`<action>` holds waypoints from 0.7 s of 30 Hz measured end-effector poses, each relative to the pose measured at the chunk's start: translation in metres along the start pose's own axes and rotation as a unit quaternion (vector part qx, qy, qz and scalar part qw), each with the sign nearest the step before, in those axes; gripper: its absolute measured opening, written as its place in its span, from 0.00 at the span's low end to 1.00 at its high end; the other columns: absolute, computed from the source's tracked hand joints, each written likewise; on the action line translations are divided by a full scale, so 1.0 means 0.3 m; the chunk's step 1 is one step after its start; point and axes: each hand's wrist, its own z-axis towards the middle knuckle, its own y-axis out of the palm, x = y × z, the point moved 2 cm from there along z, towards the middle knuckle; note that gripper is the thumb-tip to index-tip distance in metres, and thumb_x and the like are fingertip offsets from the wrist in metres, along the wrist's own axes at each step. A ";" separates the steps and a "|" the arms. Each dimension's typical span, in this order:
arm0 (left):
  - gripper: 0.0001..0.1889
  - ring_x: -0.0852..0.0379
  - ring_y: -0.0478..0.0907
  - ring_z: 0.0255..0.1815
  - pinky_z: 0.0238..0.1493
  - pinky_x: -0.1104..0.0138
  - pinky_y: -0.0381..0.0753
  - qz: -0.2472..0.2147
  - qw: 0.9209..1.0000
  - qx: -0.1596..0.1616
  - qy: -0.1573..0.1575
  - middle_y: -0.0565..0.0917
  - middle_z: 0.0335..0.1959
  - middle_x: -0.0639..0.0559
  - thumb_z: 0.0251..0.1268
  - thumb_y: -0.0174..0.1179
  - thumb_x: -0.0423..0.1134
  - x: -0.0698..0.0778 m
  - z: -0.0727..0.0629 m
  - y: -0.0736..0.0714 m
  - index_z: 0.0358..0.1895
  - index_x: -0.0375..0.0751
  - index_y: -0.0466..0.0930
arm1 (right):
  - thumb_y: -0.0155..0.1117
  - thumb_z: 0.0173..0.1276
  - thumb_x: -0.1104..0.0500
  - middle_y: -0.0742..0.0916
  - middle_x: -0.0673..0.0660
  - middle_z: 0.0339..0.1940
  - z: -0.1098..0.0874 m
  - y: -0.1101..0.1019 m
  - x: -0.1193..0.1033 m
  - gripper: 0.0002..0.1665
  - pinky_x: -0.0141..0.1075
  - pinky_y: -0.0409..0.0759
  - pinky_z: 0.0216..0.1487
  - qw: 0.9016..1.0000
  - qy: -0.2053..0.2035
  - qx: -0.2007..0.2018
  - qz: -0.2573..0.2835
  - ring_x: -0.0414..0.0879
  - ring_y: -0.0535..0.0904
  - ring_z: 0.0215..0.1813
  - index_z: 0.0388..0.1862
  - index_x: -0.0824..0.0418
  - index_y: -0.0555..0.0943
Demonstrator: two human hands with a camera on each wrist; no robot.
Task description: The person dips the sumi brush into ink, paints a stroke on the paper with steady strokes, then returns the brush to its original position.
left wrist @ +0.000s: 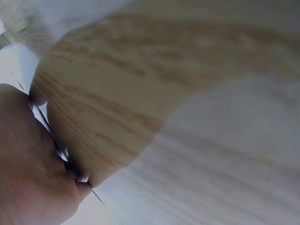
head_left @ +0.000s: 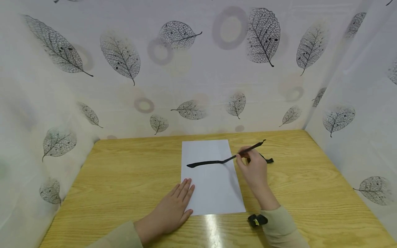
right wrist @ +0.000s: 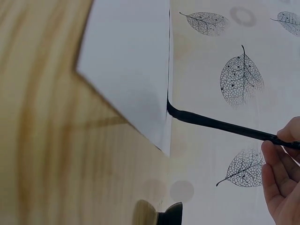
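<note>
A sheet of white paper [head_left: 211, 193] lies on the table with a long black stroke [head_left: 204, 163] across its upper half. My right hand [head_left: 255, 168] pinches a black brush [head_left: 252, 147] slantwise, its tip touching the stroke's right end. The right wrist view shows the bent tip of the brush [right wrist: 211, 123] on the paper and the fingers round its handle. My left hand [head_left: 173, 210] rests flat on the paper's lower left edge, fingers straight. In the left wrist view the palm side of the left hand [left wrist: 33, 164] appears, its fingers mostly hidden.
Beyond my right hand a small black object [head_left: 270, 160] is partly hidden; its kind is unclear. The wooden table [head_left: 124, 172] meets leaf-patterned cloth [head_left: 198, 82] at the back and sides. A black strap piece [head_left: 257, 220] shows at my right sleeve.
</note>
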 end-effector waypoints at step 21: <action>0.39 0.40 0.55 0.88 0.85 0.51 0.63 0.002 1.000 0.016 0.006 0.55 0.87 0.34 0.85 0.45 0.58 -0.003 0.002 0.012 0.84 0.32 0.56 | 0.73 0.64 0.72 0.91 0.65 0.36 -0.015 -0.039 0.026 0.07 0.56 0.89 0.40 0.999 0.018 -0.012 -0.029 0.60 0.90 0.37 0.40 0.67 0.84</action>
